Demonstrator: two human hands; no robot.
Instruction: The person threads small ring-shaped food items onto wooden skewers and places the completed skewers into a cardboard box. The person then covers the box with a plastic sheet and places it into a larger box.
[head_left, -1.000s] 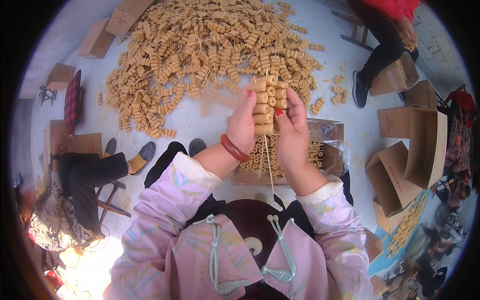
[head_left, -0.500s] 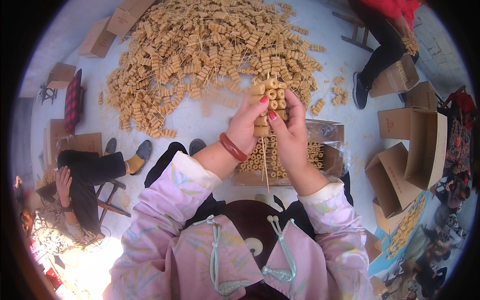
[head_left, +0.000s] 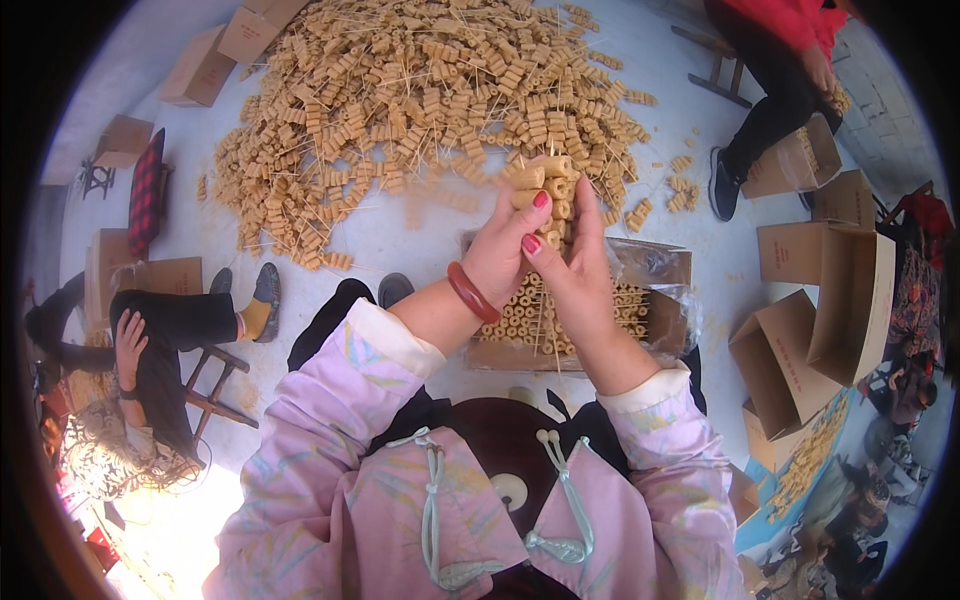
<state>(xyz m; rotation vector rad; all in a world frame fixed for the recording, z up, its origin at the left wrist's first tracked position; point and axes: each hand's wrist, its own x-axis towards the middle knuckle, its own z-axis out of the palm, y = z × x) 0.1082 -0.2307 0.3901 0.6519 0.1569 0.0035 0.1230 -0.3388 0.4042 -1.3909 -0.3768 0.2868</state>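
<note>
Held up in front of me is a bunch of skewers threaded with tan, hollow, tube-shaped rolls. My left hand is closed around its left side, the thumb lying along the rolls. From the right, my right hand wraps the same bunch, its thumb pressed in low. The fingers cover much of the lower rolls. Bare stick ends show below the hands. Just beneath stands an open cardboard carton with a clear plastic liner. Packed rows of similar skewers fill its left and middle.
Beyond the carton, a large heap of skewered rolls covers the floor. Several cartons stand on the right. A seated person's dark trouser leg is at left, near a wooden stool. Another person in red sits at far right.
The bunch has tilted in my hands: the ring ends that faced me now show more from the side. My hands have drawn together around it. At left, the seated person's foot has shifted.
</note>
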